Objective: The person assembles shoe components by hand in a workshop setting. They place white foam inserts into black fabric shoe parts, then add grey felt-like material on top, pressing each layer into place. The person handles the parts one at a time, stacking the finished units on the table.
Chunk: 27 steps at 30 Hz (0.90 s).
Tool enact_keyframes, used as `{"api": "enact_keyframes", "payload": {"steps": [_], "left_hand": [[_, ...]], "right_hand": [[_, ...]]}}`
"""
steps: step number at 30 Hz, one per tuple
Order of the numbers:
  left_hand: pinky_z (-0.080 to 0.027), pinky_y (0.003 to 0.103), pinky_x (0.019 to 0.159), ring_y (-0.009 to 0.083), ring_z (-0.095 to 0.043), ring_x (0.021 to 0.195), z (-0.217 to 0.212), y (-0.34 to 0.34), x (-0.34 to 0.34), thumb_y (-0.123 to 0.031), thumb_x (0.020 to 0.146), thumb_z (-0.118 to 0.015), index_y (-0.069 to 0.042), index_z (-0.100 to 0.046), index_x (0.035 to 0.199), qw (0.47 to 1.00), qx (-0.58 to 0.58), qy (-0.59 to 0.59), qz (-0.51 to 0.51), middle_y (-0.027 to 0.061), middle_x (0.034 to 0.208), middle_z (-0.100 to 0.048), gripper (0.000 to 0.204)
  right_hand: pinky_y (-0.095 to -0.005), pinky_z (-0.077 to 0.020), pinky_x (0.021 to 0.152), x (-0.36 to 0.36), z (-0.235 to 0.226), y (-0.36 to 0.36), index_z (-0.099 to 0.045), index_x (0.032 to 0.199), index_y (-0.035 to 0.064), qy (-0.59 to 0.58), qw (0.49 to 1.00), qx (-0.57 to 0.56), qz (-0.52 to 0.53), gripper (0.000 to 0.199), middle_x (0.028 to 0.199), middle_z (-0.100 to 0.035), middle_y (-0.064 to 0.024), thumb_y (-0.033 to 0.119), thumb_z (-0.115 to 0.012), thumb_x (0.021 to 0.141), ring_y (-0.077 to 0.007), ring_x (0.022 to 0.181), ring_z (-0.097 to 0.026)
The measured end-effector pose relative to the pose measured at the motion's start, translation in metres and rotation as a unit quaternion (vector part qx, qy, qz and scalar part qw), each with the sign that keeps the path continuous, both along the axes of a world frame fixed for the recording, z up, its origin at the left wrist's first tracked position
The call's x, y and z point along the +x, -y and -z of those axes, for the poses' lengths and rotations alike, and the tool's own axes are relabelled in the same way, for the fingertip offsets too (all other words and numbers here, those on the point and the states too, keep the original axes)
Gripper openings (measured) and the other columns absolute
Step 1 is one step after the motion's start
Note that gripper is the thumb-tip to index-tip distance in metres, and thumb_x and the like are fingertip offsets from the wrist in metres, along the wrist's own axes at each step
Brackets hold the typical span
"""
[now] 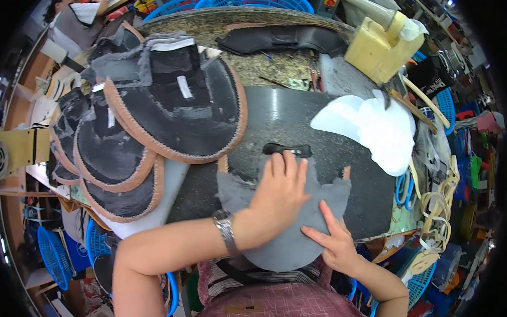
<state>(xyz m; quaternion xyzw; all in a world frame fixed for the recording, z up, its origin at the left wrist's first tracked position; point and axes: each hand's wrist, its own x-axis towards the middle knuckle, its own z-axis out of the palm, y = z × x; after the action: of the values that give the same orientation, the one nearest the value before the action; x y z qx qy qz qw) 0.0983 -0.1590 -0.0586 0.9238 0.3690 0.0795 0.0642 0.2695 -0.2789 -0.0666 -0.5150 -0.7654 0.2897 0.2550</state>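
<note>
A grey, soft-looking sheet [287,243] with ragged upper edges lies in front of me on a dark stone slab [326,161]. It tapers to a rounded end toward my body. My left hand [280,190] presses on its upper middle with fingers stretched forward. Those fingertips reach a small black, elongated piece [296,150] just beyond the sheet. Thumb and forefinger apart, my right hand [338,242] rests on the sheet's right side. Tan edging [347,172] shows at the upper right corner; whatever else lies beneath the sheet is hidden.
Overlapping black, tan-edged shoe-upper pieces [182,111] are piled at the left. White cut shapes [372,126] lie on the right, near blue-handled scissors [403,191]. A yellowish jug [383,48] and a curved black piece [285,39] sit farther back. Another person [79,24] is at the far left.
</note>
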Motion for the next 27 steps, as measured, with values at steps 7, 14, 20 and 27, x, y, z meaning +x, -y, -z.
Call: {"api": "enact_keyframes", "payload": {"steps": [7,14,20,27], "left_hand": [[-0.025,0.048,0.105,0.0432,-0.029,0.129,0.022,0.006,-0.014,-0.041,0.08,-0.06,0.005,-0.037,0.132,0.989,-0.043,0.136,0.049,0.0279,0.136,-0.035,0.073],[-0.02,0.046,0.108,0.0307,-0.028,0.133,0.015,0.001,-0.027,-0.042,0.083,-0.056,0.0,-0.04,0.132,0.978,-0.077,0.106,0.161,0.0177,0.14,-0.036,0.067],[-0.037,0.042,0.099,0.0301,-0.049,0.117,0.009,-0.033,-0.038,-0.016,0.079,-0.062,-0.004,-0.059,0.11,0.911,-0.256,0.286,0.148,0.0162,0.119,-0.055,0.034],[-0.029,0.046,0.101,0.0384,-0.036,0.123,-0.055,-0.186,-0.15,-0.02,0.071,-0.071,-0.005,-0.048,0.12,0.88,0.313,0.099,-0.345,0.0165,0.127,-0.046,0.056]], "right_hand": [[-0.0508,-0.0343,0.098,0.012,0.002,-0.01,-0.061,0.114,0.0132,0.132,0.988,0.049,-0.06,0.052,0.135,-0.037,-0.0249,0.001,-0.058,0.063,-0.042,0.113,-0.047],[-0.0626,-0.0249,0.097,0.019,-0.021,-0.008,-0.047,0.128,0.019,0.316,0.948,-0.002,-0.038,0.08,0.134,-0.037,-0.0211,0.043,-0.075,0.057,-0.0426,0.124,-0.032],[-0.0441,-0.045,0.088,-0.02,-0.016,-0.017,-0.062,0.107,0.0155,0.212,0.925,0.272,-0.159,0.039,0.113,-0.058,-0.0137,0.019,-0.069,0.069,-0.028,0.105,-0.055],[-0.0428,-0.0473,0.088,-0.012,-0.065,-0.174,-0.066,0.098,0.0025,0.079,0.854,0.514,0.029,0.034,0.106,-0.063,-0.0153,0.0,-0.06,0.064,-0.0318,0.101,-0.06]]}}
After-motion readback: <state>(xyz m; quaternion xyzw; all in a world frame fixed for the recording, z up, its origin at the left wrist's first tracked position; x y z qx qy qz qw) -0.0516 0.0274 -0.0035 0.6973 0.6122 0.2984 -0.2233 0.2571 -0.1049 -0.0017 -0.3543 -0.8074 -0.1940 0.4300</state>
